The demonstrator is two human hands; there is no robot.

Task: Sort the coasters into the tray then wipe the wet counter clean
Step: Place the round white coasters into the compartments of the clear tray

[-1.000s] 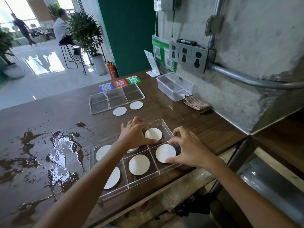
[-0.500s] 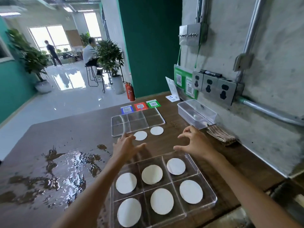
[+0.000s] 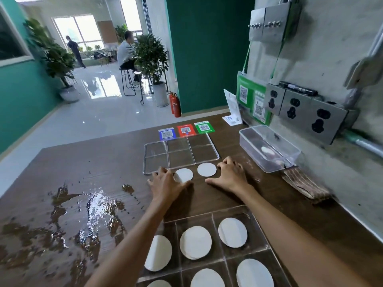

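Note:
Two white round coasters lie loose on the brown counter, in front of an empty clear six-compartment tray [image 3: 180, 156]. My left hand [image 3: 165, 182] rests on the counter and covers the left edge of the left coaster [image 3: 184, 174]. My right hand [image 3: 230, 175] sits with spread, bent fingers just right of the right coaster [image 3: 206, 169], fingertips on the wood. A second clear tray [image 3: 228, 210] near me holds several white coasters, one per compartment. A wide puddle [image 3: 89, 208] spreads over the counter's left part.
A folded striped cloth [image 3: 304, 184] lies by the wall on the right, behind it a clear plastic box [image 3: 269, 150]. Blue, red and green QR cards [image 3: 185, 131] lie beyond the empty tray. Wall sockets [image 3: 294, 106] stick out above the counter.
Both hands have left the near tray and reached forward to the two loose coasters. The view has tilted up, so the filled tray now lies at the bottom.

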